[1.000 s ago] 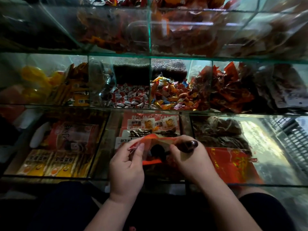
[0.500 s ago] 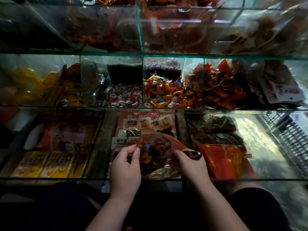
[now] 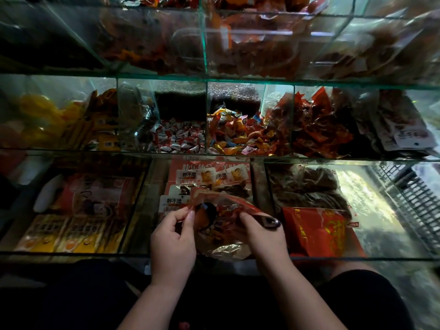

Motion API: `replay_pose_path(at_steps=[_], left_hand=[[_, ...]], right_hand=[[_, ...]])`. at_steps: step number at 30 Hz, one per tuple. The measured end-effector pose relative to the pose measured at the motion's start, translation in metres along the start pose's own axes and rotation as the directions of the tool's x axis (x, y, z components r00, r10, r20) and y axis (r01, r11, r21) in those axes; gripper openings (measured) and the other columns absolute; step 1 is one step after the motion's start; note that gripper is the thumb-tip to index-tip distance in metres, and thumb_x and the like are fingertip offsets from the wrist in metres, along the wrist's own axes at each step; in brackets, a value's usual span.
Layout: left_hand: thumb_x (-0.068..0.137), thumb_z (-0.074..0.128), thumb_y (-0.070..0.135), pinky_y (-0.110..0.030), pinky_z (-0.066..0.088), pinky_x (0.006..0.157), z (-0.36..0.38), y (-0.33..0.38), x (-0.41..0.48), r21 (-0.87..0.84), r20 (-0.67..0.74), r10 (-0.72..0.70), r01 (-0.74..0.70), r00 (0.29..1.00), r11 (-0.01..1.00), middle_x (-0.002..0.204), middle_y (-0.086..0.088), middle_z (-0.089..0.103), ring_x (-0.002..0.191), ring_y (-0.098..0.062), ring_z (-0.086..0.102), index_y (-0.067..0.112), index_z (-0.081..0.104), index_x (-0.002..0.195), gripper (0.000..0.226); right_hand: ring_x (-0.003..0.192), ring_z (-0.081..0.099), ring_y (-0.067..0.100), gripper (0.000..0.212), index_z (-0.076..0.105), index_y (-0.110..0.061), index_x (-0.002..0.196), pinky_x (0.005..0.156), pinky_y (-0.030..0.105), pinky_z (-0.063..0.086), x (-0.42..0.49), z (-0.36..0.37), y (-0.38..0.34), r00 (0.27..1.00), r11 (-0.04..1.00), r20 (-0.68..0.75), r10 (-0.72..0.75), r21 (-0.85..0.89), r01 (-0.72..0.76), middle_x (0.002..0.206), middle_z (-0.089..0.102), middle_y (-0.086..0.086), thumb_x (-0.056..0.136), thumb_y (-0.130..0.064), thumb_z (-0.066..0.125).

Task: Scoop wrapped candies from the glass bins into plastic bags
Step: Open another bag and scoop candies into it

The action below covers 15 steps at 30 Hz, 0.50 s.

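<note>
We hold the bag [image 3: 226, 250] open. Left hand [image 3: 172, 239] has thumb and forefinger pinched on its left rim. Right hand [image 3: 264, 239] fingers are curled round the right rim and the scoop [image 3: 270, 222] handle. The scoop bowl is inside the bag mouth, with candies [image 3: 221, 233] in the bag. Step: probably dumping a scoopful. Next: pull the scoop out, reach to the bin [image 3: 250, 155] beyond the bag, and keep the mouth open.

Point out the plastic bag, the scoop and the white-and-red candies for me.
plastic bag [image 3: 226, 250]: head view, crinkled clear lower part.
scoop [image 3: 270, 222]: head view, dark glossy end of the handle.
white-and-red candies [image 3: 183, 136]: head view, middle of the pile in its glass bin.
</note>
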<state>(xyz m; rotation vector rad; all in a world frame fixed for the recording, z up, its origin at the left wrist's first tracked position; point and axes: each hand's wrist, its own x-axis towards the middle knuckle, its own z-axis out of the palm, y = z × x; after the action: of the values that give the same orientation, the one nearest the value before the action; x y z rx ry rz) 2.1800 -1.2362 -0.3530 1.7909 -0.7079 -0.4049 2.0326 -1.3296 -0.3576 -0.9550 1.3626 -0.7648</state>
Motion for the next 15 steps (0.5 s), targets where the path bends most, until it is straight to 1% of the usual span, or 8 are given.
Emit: replay_pose_path(at_steps=[3,5,7,8,10,12,13,15], left_hand=[[0.096,0.064,0.032,-0.03,0.057,0.086,-0.002,0.003,0.0,0.028,-0.02,0.026,-0.026,0.999,0.999,0.097,0.023,0.068,0.097,0.01,0.061,0.045,0.064,0.089,0.015],[0.097,0.064,0.028,-0.029,0.056,0.085,-0.003,0.008,0.0,0.054,-0.027,0.041,-0.04,0.999,0.998,0.098,0.024,0.067,0.097,0.013,0.059,0.047,0.062,0.088,0.021],[0.096,0.065,0.023,-0.029,0.053,0.089,-0.003,0.014,0.0,0.078,-0.033,0.095,-0.092,0.995,0.993,0.105,0.021,0.064,0.101,0.008,0.059,0.045,0.061,0.095,0.023],[0.096,0.065,0.018,-0.029,0.05,0.094,-0.005,0.018,-0.001,0.106,-0.053,0.187,-0.181,0.981,0.978,0.112,0.018,0.062,0.108,0.004,0.057,0.042,0.061,0.101,0.024],[0.096,0.062,0.011,-0.029,0.044,0.102,-0.004,0.026,-0.008,0.142,-0.057,0.458,-0.447,0.887,0.883,0.121,0.007,0.06,0.118,-0.007,0.055,0.021,0.066,0.108,0.016],[0.094,0.06,0.012,-0.028,0.044,0.103,0.004,0.032,-0.019,0.095,0.051,0.588,-0.59,0.807,0.801,0.119,0.003,0.063,0.119,-0.011,0.058,0.012,0.068,0.106,0.015],[0.094,0.06,0.016,-0.027,0.044,0.104,0.009,0.035,-0.023,0.079,0.139,0.547,-0.56,0.826,0.825,0.121,0.007,0.061,0.12,-0.009,0.056,0.014,0.068,0.109,0.017],[0.096,0.061,0.029,-0.028,0.037,0.112,0.02,0.035,-0.023,0.191,0.324,0.31,-0.383,0.894,0.904,0.136,0.013,0.05,0.132,-0.006,0.045,0.021,0.061,0.127,0.031]], right_hand=[[0.084,0.079,0.034,0.012,0.078,-0.006,0.09,0.077,0.045,0.066,-0.004,-0.012,-0.007,0.997,0.966,0.047,0.068,0.245,-0.078,0.088,0.08,0.018,0.093,-0.014,0.07],[0.085,0.078,0.04,0.013,0.071,0.002,0.1,0.069,0.041,0.066,-0.008,-0.022,-0.012,0.996,0.928,0.059,0.067,0.363,-0.084,0.089,0.077,0.026,0.097,-0.009,0.066],[0.084,0.078,0.04,0.014,0.07,0.003,0.102,0.063,0.035,0.064,-0.012,-0.031,-0.016,0.997,0.918,0.069,0.043,0.392,-0.067,0.089,0.077,0.028,0.099,-0.008,0.062],[0.083,0.078,0.04,0.015,0.07,0.003,0.101,0.062,0.033,0.063,-0.014,-0.035,-0.018,0.997,0.915,0.073,0.032,0.399,-0.058,0.089,0.077,0.028,0.099,-0.008,0.061],[0.082,0.078,0.041,0.015,0.071,0.003,0.098,0.062,0.033,0.063,-0.018,-0.04,-0.022,0.998,0.912,0.061,0.01,0.408,-0.034,0.088,0.076,0.029,0.099,-0.008,0.06],[0.081,0.078,0.042,0.014,0.074,0.0,0.091,0.062,0.035,0.063,-0.021,-0.046,-0.027,1.0,0.913,0.018,-0.003,0.409,-0.005,0.088,0.076,0.03,0.097,-0.007,0.064],[0.079,0.077,0.042,0.017,0.077,-0.003,0.083,0.062,0.036,0.063,-0.023,-0.049,-0.03,1.0,0.912,0.001,-0.007,0.409,0.006,0.086,0.076,0.029,0.095,-0.006,0.066],[0.076,0.078,0.039,0.024,0.081,-0.01,0.072,0.061,0.035,0.063,-0.027,-0.056,-0.036,1.0,0.921,-0.011,-0.02,0.389,0.023,0.08,0.077,0.024,0.092,-0.004,0.069]])
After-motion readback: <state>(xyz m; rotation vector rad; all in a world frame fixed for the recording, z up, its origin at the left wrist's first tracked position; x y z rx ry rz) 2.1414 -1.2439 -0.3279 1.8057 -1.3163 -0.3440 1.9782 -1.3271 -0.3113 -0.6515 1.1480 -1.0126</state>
